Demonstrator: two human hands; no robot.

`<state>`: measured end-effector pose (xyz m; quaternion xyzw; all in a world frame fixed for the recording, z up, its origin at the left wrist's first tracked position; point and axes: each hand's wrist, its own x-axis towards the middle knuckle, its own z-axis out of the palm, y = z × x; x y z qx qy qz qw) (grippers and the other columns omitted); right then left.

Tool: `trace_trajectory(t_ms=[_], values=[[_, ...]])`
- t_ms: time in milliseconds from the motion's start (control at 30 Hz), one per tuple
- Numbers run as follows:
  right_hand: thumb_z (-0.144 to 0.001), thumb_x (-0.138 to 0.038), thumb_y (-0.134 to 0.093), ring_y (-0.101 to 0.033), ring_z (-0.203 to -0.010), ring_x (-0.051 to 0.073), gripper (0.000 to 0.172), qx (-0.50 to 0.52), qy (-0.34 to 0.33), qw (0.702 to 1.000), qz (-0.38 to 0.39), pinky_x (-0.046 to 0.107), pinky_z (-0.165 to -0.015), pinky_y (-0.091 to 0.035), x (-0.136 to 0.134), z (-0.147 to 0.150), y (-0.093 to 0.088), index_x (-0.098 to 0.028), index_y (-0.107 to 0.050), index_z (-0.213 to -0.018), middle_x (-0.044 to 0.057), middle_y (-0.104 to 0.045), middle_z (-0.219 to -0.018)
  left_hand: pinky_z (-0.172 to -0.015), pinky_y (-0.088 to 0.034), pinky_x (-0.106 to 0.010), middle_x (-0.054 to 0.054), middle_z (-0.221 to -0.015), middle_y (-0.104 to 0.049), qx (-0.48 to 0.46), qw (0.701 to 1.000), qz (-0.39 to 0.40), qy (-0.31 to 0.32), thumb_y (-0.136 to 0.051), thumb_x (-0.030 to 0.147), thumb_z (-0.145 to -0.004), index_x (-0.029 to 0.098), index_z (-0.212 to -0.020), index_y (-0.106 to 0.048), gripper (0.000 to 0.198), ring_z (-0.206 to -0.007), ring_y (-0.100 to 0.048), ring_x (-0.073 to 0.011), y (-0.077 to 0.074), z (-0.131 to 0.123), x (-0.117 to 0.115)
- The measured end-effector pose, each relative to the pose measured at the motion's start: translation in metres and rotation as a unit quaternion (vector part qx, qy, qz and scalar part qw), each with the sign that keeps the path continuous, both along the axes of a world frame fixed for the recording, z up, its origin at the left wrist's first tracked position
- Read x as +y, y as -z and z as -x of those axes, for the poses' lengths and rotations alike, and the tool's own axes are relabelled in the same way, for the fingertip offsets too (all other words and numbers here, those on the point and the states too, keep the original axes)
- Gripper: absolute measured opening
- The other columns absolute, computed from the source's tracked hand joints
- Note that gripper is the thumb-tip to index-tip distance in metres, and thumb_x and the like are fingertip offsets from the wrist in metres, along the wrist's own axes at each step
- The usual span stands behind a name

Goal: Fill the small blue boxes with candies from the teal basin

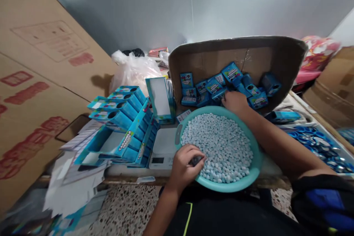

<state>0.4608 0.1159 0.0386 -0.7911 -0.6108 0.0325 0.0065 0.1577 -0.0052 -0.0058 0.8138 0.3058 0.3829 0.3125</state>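
I logged L hand [189,162] curled round small dark obj. [196,160] over candies [221,143] in bowl [229,188], R hand [234,100] at blue packs [215,85] in carton [206,61], grip unclear; R-side reach might tip bowl, spill candies.

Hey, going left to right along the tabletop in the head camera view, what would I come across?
Cardboard with red print → blue display cartons → white scale → turquoise basin → pile of blue-and-silver pieces.
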Motion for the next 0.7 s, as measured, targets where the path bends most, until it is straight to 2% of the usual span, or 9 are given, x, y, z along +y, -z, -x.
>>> trace_trajectory(t_ms=[100,167,267,333,400,467,533,600,700], values=[[-0.105,-0.029,-0.042,-0.064,-0.116,0.036,0.045,-0.03,-0.029,0.994,-0.102,0.043,-0.093,-0.052,-0.007,0.0,-0.022,-0.007,-0.06,-0.14,0.024,-0.066,-0.128,-0.083,-0.055,-0.032,-0.003,-0.089,-0.072,0.01,1.0,-0.012,0.007,-0.073,0.016,-0.091,0.022,-0.091,-0.07,0.006,-0.091,-0.069,-0.0185,0.002,0.001,0.001],[-0.106,-0.027,-0.039,-0.062,-0.121,0.036,0.049,-0.023,-0.121,0.976,-0.182,0.047,-0.098,-0.051,-0.022,0.004,-0.041,-0.007,-0.054,-0.148,0.024,-0.064,-0.131,-0.088,-0.058,-0.034,-0.004,-0.097,-0.073,0.027,0.999,-0.033,-0.013,-0.073,0.018,-0.091,0.022,-0.098,-0.069,0.009,-0.099,-0.071,-0.0205,0.003,0.001,-0.001],[-0.107,-0.026,-0.039,-0.064,-0.116,0.032,0.047,0.035,-0.319,0.913,-0.251,0.046,-0.097,-0.054,-0.056,0.022,-0.064,-0.009,-0.054,-0.149,0.021,-0.066,-0.129,-0.1,-0.058,-0.041,-0.009,-0.122,-0.071,0.05,0.992,-0.065,-0.098,-0.073,0.022,-0.091,0.022,-0.122,-0.064,0.032,-0.118,-0.069,-0.0254,-0.001,-0.001,-0.005],[-0.108,-0.024,-0.04,-0.066,-0.112,0.029,0.044,0.079,-0.431,0.865,-0.245,0.044,-0.095,-0.057,-0.082,0.039,-0.07,-0.011,-0.054,-0.148,0.019,-0.067,-0.129,-0.105,-0.057,-0.046,-0.015,-0.135,-0.064,0.046,0.984,-0.066,-0.157,-0.078,0.033,-0.089,0.02,-0.142,-0.053,0.06,-0.127,-0.064,-0.0298,-0.007,-0.003,-0.005],[-0.109,-0.023,-0.042,-0.066,-0.114,0.028,0.043,0.117,-0.501,0.825,-0.234,0.044,-0.096,-0.058,-0.102,0.053,-0.07,-0.01,-0.052,-0.148,0.018,-0.068,-0.129,-0.105,-0.057,-0.049,-0.017,-0.137,-0.061,0.042,0.98,-0.054,-0.187,-0.082,0.045,-0.085,0.019,-0.15,-0.047,0.078,-0.129,-0.062,-0.0325,-0.016,-0.005,0.0],[-0.109,-0.023,-0.044,-0.065,-0.119,0.028,0.044,0.15,-0.514,0.812,-0.233,0.045,-0.1,-0.057,-0.113,0.061,-0.066,-0.009,-0.048,-0.151,0.019,-0.068,-0.131,-0.105,-0.057,-0.049,-0.015,-0.135,-0.061,0.049,0.979,-0.053,-0.192,-0.081,0.047,-0.086,0.021,-0.139,-0.058,0.064,-0.127,-0.063,-0.032,-0.024,-0.009,0.01],[-0.109,-0.022,-0.045,-0.064,-0.124,0.028,0.046,0.182,-0.489,0.821,-0.229,0.047,-0.103,-0.057,-0.115,0.063,-0.062,-0.011,-0.045,-0.154,0.019,-0.067,-0.134,-0.106,-0.056,-0.049,-0.013,-0.133,-0.063,0.053,0.979,-0.064,-0.184,-0.078,0.043,-0.089,0.023,-0.127,-0.064,0.045,-0.126,-0.064,-0.0303,-0.031,-0.016,0.022],[-0.108,-0.021,-0.047,-0.063,-0.127,0.028,0.048,0.215,-0.467,0.831,-0.215,0.049,-0.105,-0.057,-0.112,0.062,-0.058,-0.015,-0.044,-0.156,0.017,-0.066,-0.136,-0.113,-0.051,-0.054,-0.012,-0.134,-0.064,0.048,0.979,-0.102,-0.171,-0.078,0.038,-0.089,0.023,-0.133,-0.06,0.05,-0.128,-0.063,-0.0308,-0.033,-0.026,0.034],[-0.107,-0.021,-0.046,-0.059,-0.135,0.028,0.05,0.252,-0.418,0.843,-0.224,0.051,-0.111,-0.053,-0.107,0.058,-0.052,-0.021,-0.044,-0.157,0.015,-0.063,-0.144,-0.124,-0.036,-0.063,-0.011,-0.132,-0.067,0.029,0.975,-0.174,-0.132,-0.074,0.029,-0.089,0.024,-0.145,-0.049,0.061,-0.127,-0.065,-0.0305,-0.027,-0.046,0.048]])
